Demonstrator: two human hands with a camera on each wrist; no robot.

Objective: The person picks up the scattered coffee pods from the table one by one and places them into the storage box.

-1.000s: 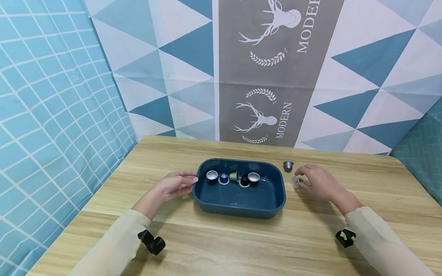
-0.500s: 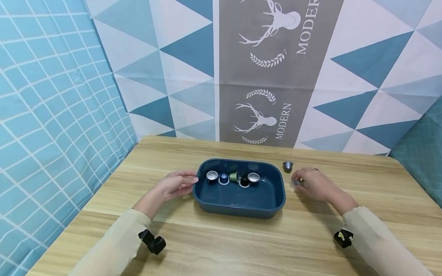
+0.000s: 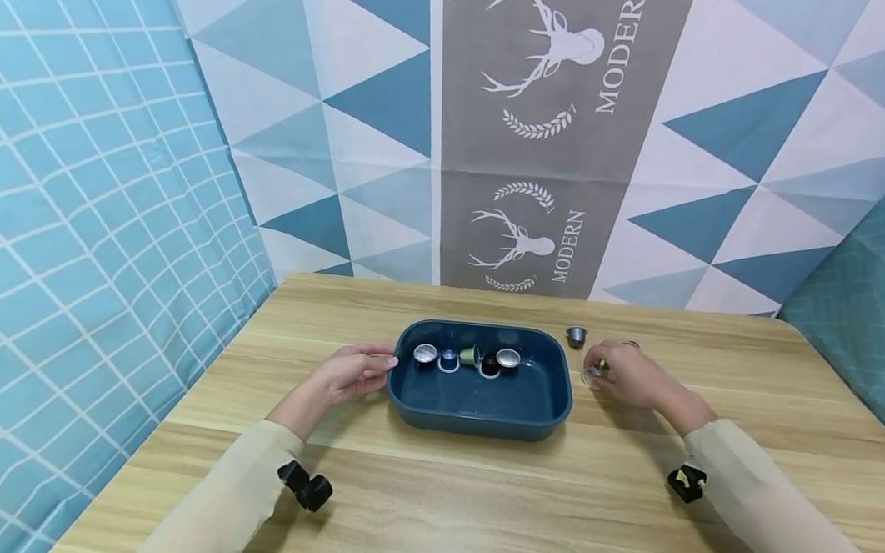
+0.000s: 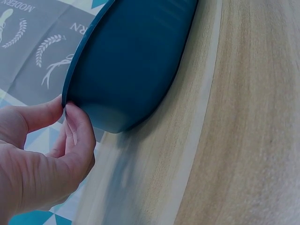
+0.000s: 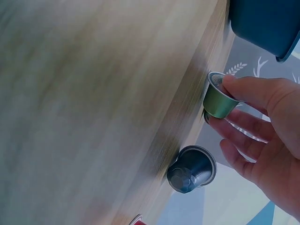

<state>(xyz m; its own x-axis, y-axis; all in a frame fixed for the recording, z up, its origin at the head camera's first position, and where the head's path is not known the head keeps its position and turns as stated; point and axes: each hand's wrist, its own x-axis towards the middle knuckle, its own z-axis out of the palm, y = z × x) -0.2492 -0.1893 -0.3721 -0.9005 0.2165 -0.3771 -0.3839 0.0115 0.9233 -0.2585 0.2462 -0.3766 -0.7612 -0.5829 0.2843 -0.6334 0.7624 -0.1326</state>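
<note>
My left hand (image 3: 353, 370) pinches the left rim of a dark blue rectangular tray (image 3: 480, 424) between thumb and fingers, as the left wrist view shows closely. In the tray lie several coffee capsules in a row, among them a blue capsule (image 3: 449, 359), a green one (image 3: 469, 356) and a black one (image 3: 490, 364). To the right of the tray my right hand (image 3: 628, 374) holds another green coffee capsule (image 5: 219, 104) between thumb and finger, its silvery lid partly under the thumb. The other fingers are loosely bent.
A grey capsule (image 3: 577, 337) lies on the wooden table (image 3: 446, 502) behind the tray's right corner. In the right wrist view, a dark capsule (image 5: 192, 168) sits beside my hand, and a red one (image 5: 137, 220) shows at the bottom edge. Patterned cloth (image 3: 374, 139) hangs behind the table.
My right hand has shifted slightly left and turned, its fingers drawing in on the capsule, whose pale lid shows less. The left hand and the tray stay in place.
</note>
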